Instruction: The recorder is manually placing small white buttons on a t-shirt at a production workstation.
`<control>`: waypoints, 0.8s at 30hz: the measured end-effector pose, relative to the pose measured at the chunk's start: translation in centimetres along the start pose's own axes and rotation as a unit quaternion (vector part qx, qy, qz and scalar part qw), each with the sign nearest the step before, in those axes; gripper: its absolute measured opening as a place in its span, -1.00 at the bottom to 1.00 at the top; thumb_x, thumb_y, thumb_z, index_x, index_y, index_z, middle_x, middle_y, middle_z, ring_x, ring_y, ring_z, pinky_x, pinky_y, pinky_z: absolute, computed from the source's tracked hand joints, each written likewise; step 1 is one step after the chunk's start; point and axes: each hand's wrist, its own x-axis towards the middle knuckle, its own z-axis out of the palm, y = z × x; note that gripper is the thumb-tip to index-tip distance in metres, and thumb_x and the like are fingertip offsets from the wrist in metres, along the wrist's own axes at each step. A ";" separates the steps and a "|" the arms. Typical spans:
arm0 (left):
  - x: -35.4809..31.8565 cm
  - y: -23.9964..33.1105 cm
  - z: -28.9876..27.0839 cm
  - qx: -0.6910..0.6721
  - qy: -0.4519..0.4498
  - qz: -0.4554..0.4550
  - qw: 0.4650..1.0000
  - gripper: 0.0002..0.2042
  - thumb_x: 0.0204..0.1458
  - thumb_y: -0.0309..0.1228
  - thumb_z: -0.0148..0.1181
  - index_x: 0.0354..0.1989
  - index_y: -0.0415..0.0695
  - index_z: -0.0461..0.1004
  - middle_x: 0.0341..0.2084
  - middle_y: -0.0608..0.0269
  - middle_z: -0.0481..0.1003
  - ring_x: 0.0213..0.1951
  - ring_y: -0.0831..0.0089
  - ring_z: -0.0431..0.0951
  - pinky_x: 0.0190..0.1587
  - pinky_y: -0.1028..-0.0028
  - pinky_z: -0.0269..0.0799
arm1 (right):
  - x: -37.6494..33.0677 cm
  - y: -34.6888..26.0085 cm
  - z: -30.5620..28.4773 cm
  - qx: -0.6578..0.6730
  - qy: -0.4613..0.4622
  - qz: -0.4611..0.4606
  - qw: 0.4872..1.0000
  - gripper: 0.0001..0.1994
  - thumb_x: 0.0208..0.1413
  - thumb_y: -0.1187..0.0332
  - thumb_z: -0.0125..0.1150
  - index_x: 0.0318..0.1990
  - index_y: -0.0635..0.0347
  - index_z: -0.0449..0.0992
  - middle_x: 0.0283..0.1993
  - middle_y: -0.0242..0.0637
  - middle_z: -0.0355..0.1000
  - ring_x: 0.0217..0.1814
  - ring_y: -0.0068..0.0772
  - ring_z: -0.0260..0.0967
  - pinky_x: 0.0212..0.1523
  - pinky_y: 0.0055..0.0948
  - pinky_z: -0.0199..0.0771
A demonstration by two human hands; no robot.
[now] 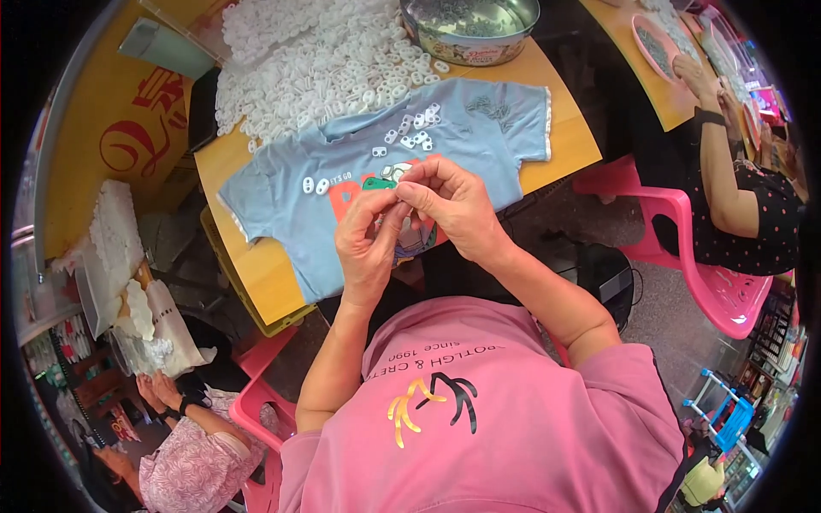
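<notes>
Table (560, 137): wooden, spread with a light blue T-shirt (479, 128) as a work mat.
Heap of white plastic pieces (299, 60): behind the shirt, beside a round tin (466, 43).
Left hand (369, 244): fingers curled, steadying the piece from below.
Right hand (453, 205): pinching a small white plastic piece (400, 173) at the fingertips, above the shirt's print.
Advice: best keep both thumbs close and work low over the shirt, so a dropped piece lands there.

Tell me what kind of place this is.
Probably a small hand-assembly workshop, maybe home piecework. A big heap of small white plastic parts covers the wooden table, beside a round tin of small metal bits. Both hands, left hand and right hand, pinch one part together; other people work nearby.
</notes>
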 end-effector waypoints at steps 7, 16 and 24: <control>0.5 0.1 -0.1 -0.156 0.022 -0.061 0.986 -0.91 0.14 -0.58 0.17 -0.20 -0.26 0.50 -0.29 0.22 0.54 -0.26 0.50 0.55 -0.17 0.54 0.45 | 0.4 -1.2 -0.3 -0.067 -0.005 0.015 0.998 -0.86 0.20 0.40 0.22 -0.18 0.29 0.50 -0.33 -0.43 0.45 -0.36 -0.71 0.34 -0.38 -0.65 0.37; 0.7 -0.7 -0.9 -0.159 0.018 -0.111 0.981 -0.82 0.17 -0.54 0.14 -0.08 -0.30 0.50 -0.30 0.19 0.57 -0.29 0.45 0.62 -0.20 0.52 0.53 | 4.7 -5.4 -7.2 -0.633 0.078 -0.225 0.737 -0.91 0.04 0.42 0.28 -0.30 0.20 0.58 -0.34 -0.26 0.48 -0.44 -0.32 0.41 -0.39 -0.42 0.40; 0.6 -0.9 -1.1 -0.162 0.031 -0.116 0.979 -0.83 0.17 -0.53 0.15 -0.10 -0.31 0.50 -0.35 0.20 0.56 -0.31 0.49 0.61 -0.22 0.54 0.53 | 5.9 -5.5 -6.7 -0.730 0.016 -0.201 0.653 -0.89 0.06 0.33 0.22 -0.35 0.16 0.57 -0.35 -0.24 0.46 -0.31 -0.13 0.46 -0.28 -0.22 0.42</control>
